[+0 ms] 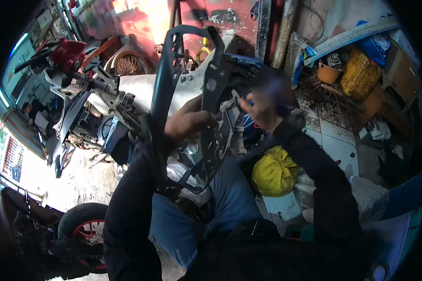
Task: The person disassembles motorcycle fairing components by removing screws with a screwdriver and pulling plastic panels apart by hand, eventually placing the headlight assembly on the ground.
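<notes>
A long black looped frame (162, 89) with holes and slots along its sides stands upright in front of me, resembling a motorcycle body part. My left hand (190, 121) reaches through its opening, and the fingers are closed on the far side bar. To the right, my right hand (262, 110) is raised with fingers curled together. A dark, motion-smeared shape and a bit of blue show at its fingers; I cannot make out what it is. Grey metal brackets (232, 122) sit between the two hands, just behind the frame.
A partly stripped motorcycle (79, 84) stands at the left. Below it is a wheel with a red rim (86, 229). A tied yellow plastic bag (275, 171) lies by my right forearm. Clutter with an orange pot (328, 74) fills the far right. A person sits at the far left.
</notes>
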Tool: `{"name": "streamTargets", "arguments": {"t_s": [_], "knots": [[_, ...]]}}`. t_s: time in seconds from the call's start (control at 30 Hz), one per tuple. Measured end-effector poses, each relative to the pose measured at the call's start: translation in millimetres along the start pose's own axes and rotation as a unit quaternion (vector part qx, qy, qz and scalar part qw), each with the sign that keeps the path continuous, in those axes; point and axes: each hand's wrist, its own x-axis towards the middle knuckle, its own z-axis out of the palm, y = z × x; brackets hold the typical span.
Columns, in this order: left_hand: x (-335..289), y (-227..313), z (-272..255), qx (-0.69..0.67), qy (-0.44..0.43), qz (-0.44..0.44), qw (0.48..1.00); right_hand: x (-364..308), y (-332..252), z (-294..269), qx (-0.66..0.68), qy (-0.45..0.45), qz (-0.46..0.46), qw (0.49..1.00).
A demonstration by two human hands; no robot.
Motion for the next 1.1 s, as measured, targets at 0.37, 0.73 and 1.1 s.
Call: {"name": "streamTargets", "arguments": {"t_s": [0.37,0.73,1.1], "knots": [[-15.4,-13.7,-10.7,-0.074,0.023,-0.044,0.996,-47.4,-85.9,83.3,0.036,-0.133,0.055,0.989],[-26.2,-12.3,-26.4,-0.069,0.101,-0.007,0.992,-21.0,-76.8,127.2,0.109,-0.114,0.174,0.972],[-71.0,-36.8,-70.1,-0.167,0.120,0.010,0.979,-19.3,-64.3,100.8,0.216,-0.362,0.222,0.879]]}}
